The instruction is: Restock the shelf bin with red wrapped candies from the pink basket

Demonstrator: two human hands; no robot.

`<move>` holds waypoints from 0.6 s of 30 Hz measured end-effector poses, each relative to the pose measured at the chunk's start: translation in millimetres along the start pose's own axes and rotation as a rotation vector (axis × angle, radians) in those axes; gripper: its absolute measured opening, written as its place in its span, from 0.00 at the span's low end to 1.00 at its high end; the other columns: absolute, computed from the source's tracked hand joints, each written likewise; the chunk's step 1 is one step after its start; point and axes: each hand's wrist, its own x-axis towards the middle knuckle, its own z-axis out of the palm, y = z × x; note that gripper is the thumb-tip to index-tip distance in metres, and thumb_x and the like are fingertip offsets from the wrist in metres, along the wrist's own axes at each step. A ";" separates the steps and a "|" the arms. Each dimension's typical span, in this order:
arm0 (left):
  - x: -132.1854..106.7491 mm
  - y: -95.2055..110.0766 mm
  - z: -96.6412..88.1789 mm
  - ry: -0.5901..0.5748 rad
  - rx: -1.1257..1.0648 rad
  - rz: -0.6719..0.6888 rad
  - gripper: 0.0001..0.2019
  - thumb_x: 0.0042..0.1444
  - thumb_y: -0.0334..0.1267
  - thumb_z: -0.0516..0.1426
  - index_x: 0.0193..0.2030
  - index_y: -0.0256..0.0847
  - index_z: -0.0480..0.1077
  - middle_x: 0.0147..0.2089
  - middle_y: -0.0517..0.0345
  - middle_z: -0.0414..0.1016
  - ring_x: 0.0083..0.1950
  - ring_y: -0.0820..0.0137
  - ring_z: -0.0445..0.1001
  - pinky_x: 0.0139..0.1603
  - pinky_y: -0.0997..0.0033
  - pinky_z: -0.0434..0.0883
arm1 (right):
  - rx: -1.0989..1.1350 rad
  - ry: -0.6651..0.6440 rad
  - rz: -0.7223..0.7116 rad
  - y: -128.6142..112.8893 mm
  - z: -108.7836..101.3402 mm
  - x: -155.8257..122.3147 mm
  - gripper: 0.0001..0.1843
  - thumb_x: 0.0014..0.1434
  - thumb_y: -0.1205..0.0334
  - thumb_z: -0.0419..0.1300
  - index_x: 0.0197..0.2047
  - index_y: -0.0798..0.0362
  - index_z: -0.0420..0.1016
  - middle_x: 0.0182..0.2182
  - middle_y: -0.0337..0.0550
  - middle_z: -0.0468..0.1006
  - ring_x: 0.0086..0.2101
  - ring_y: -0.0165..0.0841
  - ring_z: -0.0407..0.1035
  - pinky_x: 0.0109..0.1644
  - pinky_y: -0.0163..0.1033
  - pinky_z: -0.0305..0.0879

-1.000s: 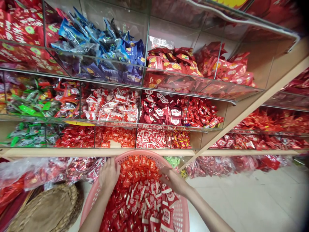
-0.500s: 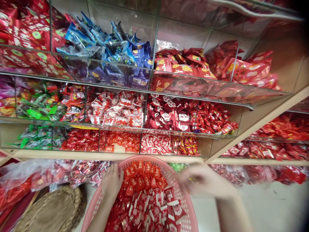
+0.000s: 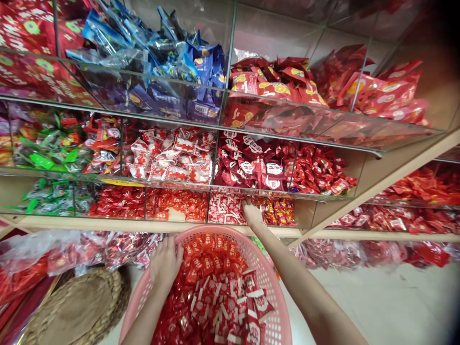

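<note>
My left hand [image 3: 166, 258] is closed over the left rim of a pink perforated plastic basket [image 3: 283, 314]. Inside lie orange-red wrapped candies [image 3: 215, 254] at the far side and red-and-white wrapped candies [image 3: 219, 302] nearer me. My right hand [image 3: 253, 213] reaches past the basket into the lowest shelf, at the right side of a bin of small red-and-white candies [image 3: 226, 208]. Its fingertips are hidden among the bin's contents and front edge, so whether they hold anything does not show. Red-and-yellow candies [image 3: 280, 211] lie just right of that hand.
Clear dividers split the shelves into bins. Blue packets [image 3: 143, 48] and red packets with orange slices [image 3: 280, 84] fill the top row. A slanted wooden post [image 3: 377, 177] stands at right. A woven stool [image 3: 75, 304] and bagged candy [image 3: 86, 254] sit low at left.
My right hand has moved from beside the basket's right rim up and left into the lowest shelf. The left hand stays on the rim. The view has shifted slightly.
</note>
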 end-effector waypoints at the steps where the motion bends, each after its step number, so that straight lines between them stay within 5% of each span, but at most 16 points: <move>1: -0.1 0.1 0.0 0.000 -0.001 0.002 0.21 0.60 0.42 0.43 0.53 0.34 0.65 0.44 0.46 0.74 0.44 0.60 0.71 0.42 0.62 0.64 | -0.001 0.000 -0.009 0.8 -0.4 -0.5 0.19 0.60 0.77 0.45 0.53 0.58 0.63 0.50 0.58 0.68 0.43 0.37 0.70 0.39 0.35 0.62; 10: -0.1 0.0 -1.2 0.005 0.035 0.010 0.20 0.60 0.42 0.42 0.51 0.35 0.66 0.42 0.47 0.74 0.43 0.61 0.71 0.42 0.63 0.62 | 0.133 0.043 -0.102 7.1 -26.9 -20.4 0.18 0.61 0.70 0.49 0.55 0.55 0.61 0.50 0.53 0.69 0.44 0.37 0.68 0.42 0.35 0.61; 14: -0.3 1.1 -3.3 0.001 0.031 0.009 0.20 0.60 0.43 0.42 0.51 0.36 0.65 0.43 0.48 0.74 0.44 0.61 0.71 0.42 0.64 0.62 | 0.515 0.128 -0.204 10.6 -38.5 -63.8 0.21 0.59 0.65 0.52 0.56 0.53 0.61 0.46 0.48 0.70 0.41 0.35 0.67 0.42 0.36 0.61; 18: -0.5 2.3 -4.4 0.016 0.022 0.012 0.20 0.60 0.43 0.42 0.51 0.36 0.65 0.44 0.47 0.74 0.44 0.61 0.71 0.42 0.64 0.62 | 0.766 -0.016 -0.284 4.4 -36.3 -121.6 0.24 0.55 0.64 0.55 0.56 0.53 0.61 0.37 0.42 0.72 0.30 0.30 0.65 0.34 0.34 0.60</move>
